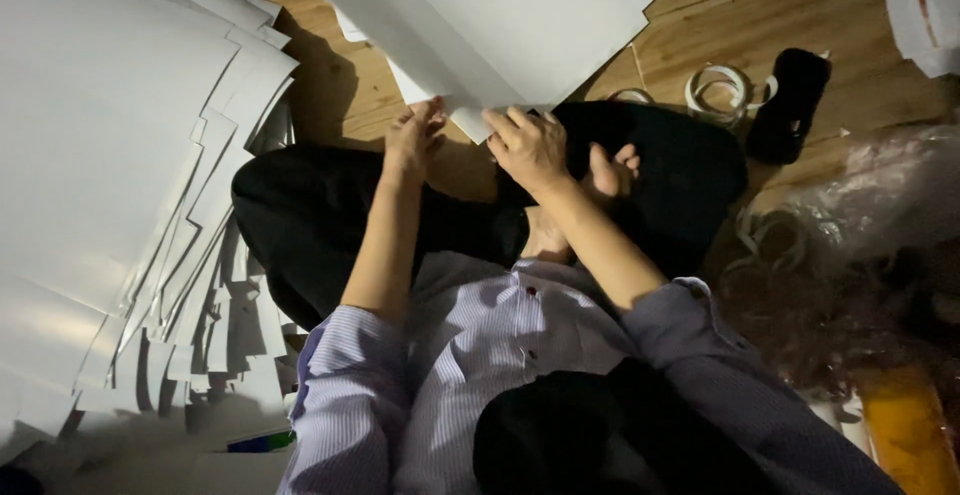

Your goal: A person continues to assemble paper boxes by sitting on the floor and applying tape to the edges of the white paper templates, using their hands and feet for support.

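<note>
While the person sits cross-legged on the wooden floor (800, 25), both hands meet at the near corner of a large white sheet (520, 15) that lies ahead of the knees. Left hand (412, 135): fingers pressed together, tips pinching the sheet's lower edge just left of the corner. Right hand (530, 147): fingers curled and slightly spread, knuckles up, gripping the folded corner; thumb hidden, so the exact pinch cannot be told. Hands are near each other, not touching. Sleeves of a striped shirt (470, 355) are pushed up to the elbows; black trousers (320, 215) cover the crossed legs under the hands. A fanned stack of white sheets (120, 185) fills the floor's left side. Toward the far right of the floor lie a roll of clear tape (718, 90) and, just beside it, a black object (795, 95). Crumpled clear plastic (860, 215) sits along the right edge.
</note>
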